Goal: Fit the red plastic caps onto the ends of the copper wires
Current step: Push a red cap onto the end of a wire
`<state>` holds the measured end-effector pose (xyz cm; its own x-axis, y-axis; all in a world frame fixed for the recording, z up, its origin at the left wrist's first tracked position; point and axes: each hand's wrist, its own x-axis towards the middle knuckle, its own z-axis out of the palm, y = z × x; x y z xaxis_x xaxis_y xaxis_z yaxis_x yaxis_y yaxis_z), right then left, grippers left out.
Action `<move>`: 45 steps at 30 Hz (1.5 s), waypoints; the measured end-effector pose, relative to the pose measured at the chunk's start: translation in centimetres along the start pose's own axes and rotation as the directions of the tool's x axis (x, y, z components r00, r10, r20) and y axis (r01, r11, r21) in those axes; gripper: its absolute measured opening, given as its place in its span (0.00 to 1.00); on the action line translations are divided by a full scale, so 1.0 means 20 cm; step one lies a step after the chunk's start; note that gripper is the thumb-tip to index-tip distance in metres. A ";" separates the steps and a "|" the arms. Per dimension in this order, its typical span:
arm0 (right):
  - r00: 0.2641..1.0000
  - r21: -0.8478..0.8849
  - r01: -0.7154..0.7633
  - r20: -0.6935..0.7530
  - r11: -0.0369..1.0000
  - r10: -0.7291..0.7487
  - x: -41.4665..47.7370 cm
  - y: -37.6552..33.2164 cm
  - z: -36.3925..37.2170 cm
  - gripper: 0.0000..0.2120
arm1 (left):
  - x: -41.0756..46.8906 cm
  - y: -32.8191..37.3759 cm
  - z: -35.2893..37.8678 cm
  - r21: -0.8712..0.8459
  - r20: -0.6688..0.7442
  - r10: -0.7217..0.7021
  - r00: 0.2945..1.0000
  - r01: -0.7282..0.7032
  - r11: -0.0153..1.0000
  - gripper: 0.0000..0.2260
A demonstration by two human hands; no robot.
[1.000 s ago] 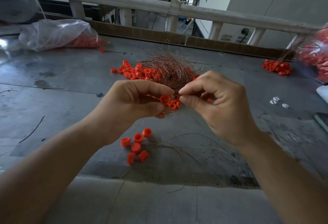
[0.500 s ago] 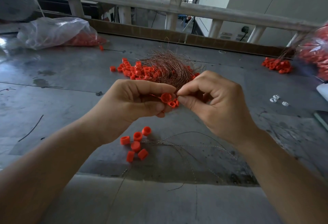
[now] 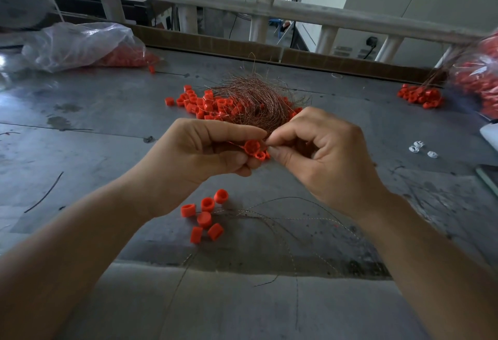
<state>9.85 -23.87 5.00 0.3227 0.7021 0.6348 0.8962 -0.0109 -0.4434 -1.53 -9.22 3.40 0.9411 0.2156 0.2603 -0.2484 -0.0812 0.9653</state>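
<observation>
Pinching a round red plastic cap (image 3: pixel 252 146) mid-frame, the left hand (image 3: pixel 199 159) curls while the right hand (image 3: pixel 326 161) nips a hair-thin copper wire (image 3: pixel 269 138) before the tangled wire nest (image 3: pixel 256 102).

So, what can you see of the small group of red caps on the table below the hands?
The small group of red caps is six short red plastic cylinders, some showing an open end. They lie loose on the grey table, some upright, some tipped over. Thin wires lie at their right. The left hand and right hand are above, not touching them.
</observation>
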 end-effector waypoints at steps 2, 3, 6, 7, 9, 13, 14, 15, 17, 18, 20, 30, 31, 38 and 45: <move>1.000 0.005 -0.003 0.008 1.000 0.003 0.00 0.00 0.00 0.01 | 0.00 0.00 0.00 -0.009 0.002 0.010 1.000 -0.010 1.000 0.13; 1.000 0.008 -0.005 0.011 1.000 0.005 0.00 0.00 0.00 0.01 | 0.00 0.00 0.00 -0.013 0.002 0.018 1.000 -0.018 1.000 0.13; 1.000 0.027 -0.019 0.019 0.999 0.018 0.00 0.00 0.00 0.02 | -0.01 0.01 0.00 -0.014 -0.013 0.034 0.999 -0.034 0.999 0.13; 0.999 0.040 -0.027 0.029 0.999 0.026 0.00 0.00 0.00 0.03 | -0.01 0.01 0.00 -0.021 -0.022 0.036 0.999 -0.037 0.999 0.13; 0.997 0.088 -0.059 0.064 0.994 0.053 0.00 0.00 0.00 0.07 | -0.01 0.01 0.00 -0.054 -0.051 0.035 0.998 -0.038 0.998 0.13; 0.985 0.213 -0.154 0.116 0.965 0.131 0.01 -0.02 -0.02 0.11 | 0.00 0.02 0.01 -0.139 -0.084 0.021 0.996 -0.033 0.990 0.15; 0.980 0.239 -0.178 0.127 0.955 0.151 0.01 -0.02 -0.02 0.12 | -0.01 0.02 0.01 -0.155 -0.080 0.020 0.997 -0.032 0.987 0.14; 0.975 0.274 -0.206 0.139 0.939 0.174 0.00 -0.02 -0.02 0.13 | -0.01 0.02 0.01 -0.172 -0.071 0.019 0.997 -0.031 0.985 0.13; 0.963 0.343 -0.261 0.160 0.902 0.217 0.00 -0.03 -0.03 0.15 | -0.01 0.03 0.01 -0.204 -0.055 0.018 0.998 -0.029 0.978 0.11; 0.959 0.358 -0.274 0.165 0.893 0.228 0.00 -0.03 -0.02 0.16 | -0.01 0.03 0.01 -0.214 -0.052 0.016 0.998 -0.027 0.976 0.11; 0.956 0.360 -0.284 0.176 0.888 0.235 0.00 -0.03 -0.02 0.17 | -0.01 0.02 0.01 -0.223 -0.046 0.015 0.999 -0.025 0.974 0.12; 0.943 0.367 -0.311 0.235 0.877 0.236 -0.01 0.00 0.05 0.18 | -0.01 0.00 0.02 -0.219 0.015 0.007 1.000 -0.004 0.976 0.12; 0.945 0.366 -0.306 0.232 0.879 0.232 -0.01 0.00 0.05 0.18 | -0.01 0.00 0.02 -0.218 0.020 0.004 1.000 0.000 0.976 0.11; 0.942 0.212 -0.320 0.171 0.923 0.287 0.01 0.08 0.01 0.11 | 0.00 -0.01 0.02 -0.252 -0.011 -0.012 1.000 0.009 0.968 0.11; 0.828 -0.235 -0.557 -0.082 0.797 0.555 0.01 0.41 -0.10 0.03 | 0.00 0.00 0.01 -0.259 -0.014 -0.003 1.000 -0.001 0.966 0.12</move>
<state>17.90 -25.13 2.74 0.7891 0.5173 0.3313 0.6060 -0.5671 -0.5578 -1.49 -9.49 3.32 0.9385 0.2296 0.2579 -0.3003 0.1739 0.9379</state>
